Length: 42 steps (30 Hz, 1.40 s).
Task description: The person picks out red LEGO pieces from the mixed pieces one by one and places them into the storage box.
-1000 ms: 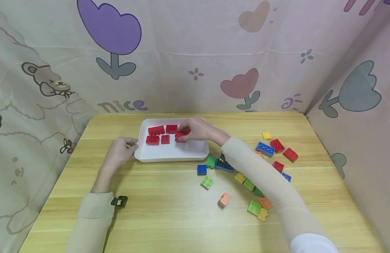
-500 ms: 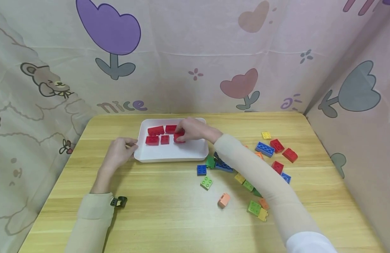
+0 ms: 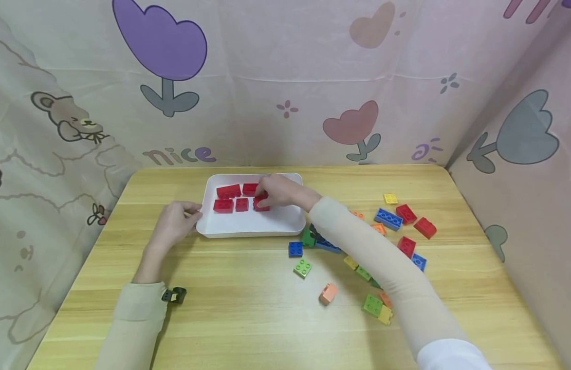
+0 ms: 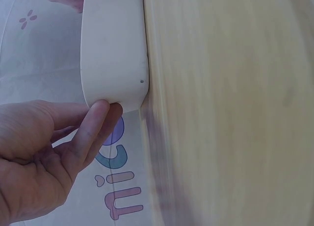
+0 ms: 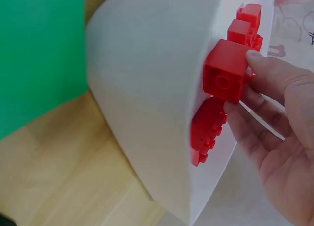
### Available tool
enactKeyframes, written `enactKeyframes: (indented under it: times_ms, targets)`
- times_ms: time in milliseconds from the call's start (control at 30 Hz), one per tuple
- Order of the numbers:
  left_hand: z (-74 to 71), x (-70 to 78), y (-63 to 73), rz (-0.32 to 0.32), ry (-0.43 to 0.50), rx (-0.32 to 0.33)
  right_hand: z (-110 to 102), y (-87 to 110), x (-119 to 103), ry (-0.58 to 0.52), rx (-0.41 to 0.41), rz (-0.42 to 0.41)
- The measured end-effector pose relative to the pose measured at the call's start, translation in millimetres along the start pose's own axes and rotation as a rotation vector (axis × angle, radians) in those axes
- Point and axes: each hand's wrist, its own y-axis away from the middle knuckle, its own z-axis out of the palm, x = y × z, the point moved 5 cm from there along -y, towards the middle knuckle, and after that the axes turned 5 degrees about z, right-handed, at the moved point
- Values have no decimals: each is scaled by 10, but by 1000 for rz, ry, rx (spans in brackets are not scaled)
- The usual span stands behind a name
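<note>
Inside the white tray [image 3: 234, 224], near its middle, my right hand [image 3: 281, 190] pinches a red toy building brick [image 3: 261, 205] between thumb and fingers. The right wrist view shows this brick [image 5: 226, 66] held low, beside other red bricks. Several red bricks lie left of it, among them a long brick [image 3: 223, 206] and a small square brick [image 3: 242, 204]. My left hand [image 3: 172, 224] is at the tray's left edge. In the left wrist view its thumb and fingertips grip the tray's end wall [image 4: 115, 54]. Part of the back row is hidden behind my right hand.
Loose coloured bricks lie right of the tray, partly under my right forearm: a blue brick [image 3: 295, 250], a light green brick [image 3: 302, 267], a peach brick [image 3: 328, 293] and several more. Red bricks [image 3: 425, 227] lie farther right. A patterned curtain [image 3: 266, 77] hangs behind the table.
My right hand has shifted slightly left with the red brick, bringing it closer to the small square brick. My left hand stays at the tray's edge.
</note>
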Motion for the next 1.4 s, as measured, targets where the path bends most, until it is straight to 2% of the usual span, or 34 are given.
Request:
enactKeyframes:
  times_ms: [567,767,1100,1400]
  targets:
    - [12,-18,9,-9,5,0,13,-60,-67,26,2,15]
    - [5,-10,4,-2,-4,-2,-69,-15,-76,34,7,0]
    - [-14,-5,-8,8,-6,-3,-341,201,-17,-184,66,-90]
    - [-8,1,-13,8,-20,-1,-489,427,103,-234,136,-116]
